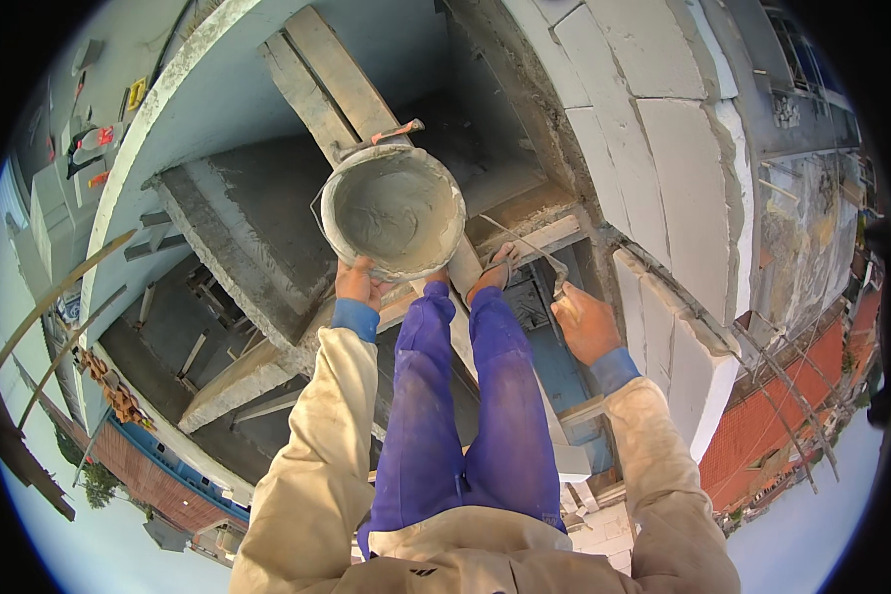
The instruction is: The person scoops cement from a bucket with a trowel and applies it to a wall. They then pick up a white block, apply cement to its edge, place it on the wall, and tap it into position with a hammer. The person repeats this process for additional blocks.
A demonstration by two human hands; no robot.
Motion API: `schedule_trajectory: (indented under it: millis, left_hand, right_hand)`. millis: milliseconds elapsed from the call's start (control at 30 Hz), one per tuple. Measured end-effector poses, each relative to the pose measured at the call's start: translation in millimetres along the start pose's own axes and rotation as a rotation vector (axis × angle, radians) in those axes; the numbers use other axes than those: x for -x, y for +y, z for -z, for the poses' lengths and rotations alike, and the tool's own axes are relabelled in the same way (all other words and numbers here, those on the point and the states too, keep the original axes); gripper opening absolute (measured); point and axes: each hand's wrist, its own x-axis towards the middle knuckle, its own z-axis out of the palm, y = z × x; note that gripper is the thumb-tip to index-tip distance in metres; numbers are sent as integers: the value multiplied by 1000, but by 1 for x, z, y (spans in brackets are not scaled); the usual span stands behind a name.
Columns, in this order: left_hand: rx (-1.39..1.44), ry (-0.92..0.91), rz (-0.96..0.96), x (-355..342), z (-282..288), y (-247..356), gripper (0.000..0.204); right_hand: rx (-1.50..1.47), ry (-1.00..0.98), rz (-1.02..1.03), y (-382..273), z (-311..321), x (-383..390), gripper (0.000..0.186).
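Observation:
A round bucket (330, 210) of wet grey mortar (391, 210) stands on wooden planks ahead of my feet. My left hand (362, 282) is closed on its near rim, with the thumb over the edge. To the right of the bucket, my right hand (586, 324) grips the handle of a trowel (526, 241). Its thin blade, seen nearly edge-on, points up and left toward the bucket, apart from it. Just past the bucket's far rim lies a tool with an orange handle (398, 131), perhaps a hammer, its head partly hidden.
My sandalled feet rest on narrow planks (312, 94) above deep openings between concrete beams (233, 243). A wall of pale blocks (678, 168) rises at the right. A curved concrete wall (158, 109) bends round the left. Bamboo poles (64, 297) stick out at far left.

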Motion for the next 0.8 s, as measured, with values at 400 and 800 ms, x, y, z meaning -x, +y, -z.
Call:
schedule_trajectory:
  millis: [400,800]
  left_hand:
    - [105,-41,87,-126,40,-97,66]
    - [131,177,230,-208,125,-181,54]
  right_hand:
    - [-195,-514,-291,-111,-115,-177,45]
    - [172,-476,-226,-125,-305,-167,64]
